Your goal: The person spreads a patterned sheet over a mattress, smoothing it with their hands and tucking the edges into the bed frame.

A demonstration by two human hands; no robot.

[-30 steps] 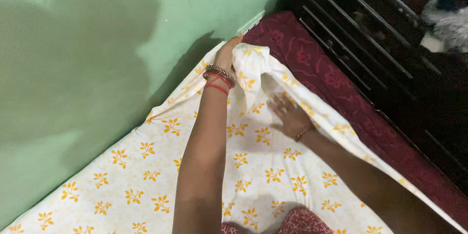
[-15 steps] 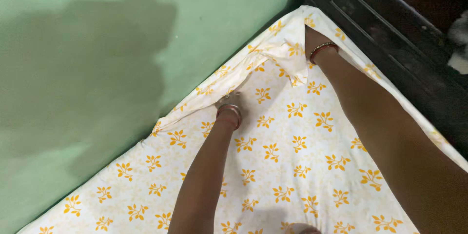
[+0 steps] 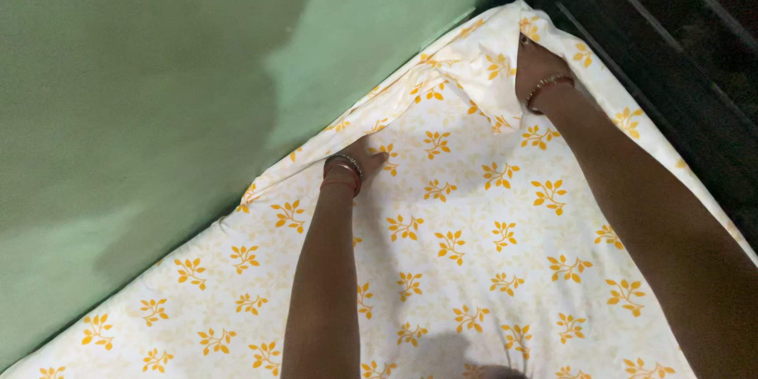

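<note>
From the head view I see my left hand (image 3: 365,159) pressed flat on the sheet (image 3: 474,268) by the green wall (image 3: 158,71), fingers tucked at its edge. My right hand (image 3: 535,63) grips the sheet's far corner beside the dark bedframe (image 3: 671,39)

A home bedroom: a bed (image 3: 474,268) with a leaf-print sheet (image 3: 442,245) sits against a green wall (image 3: 158,71), beside dark wooden furniture (image 3: 679,39).
</note>
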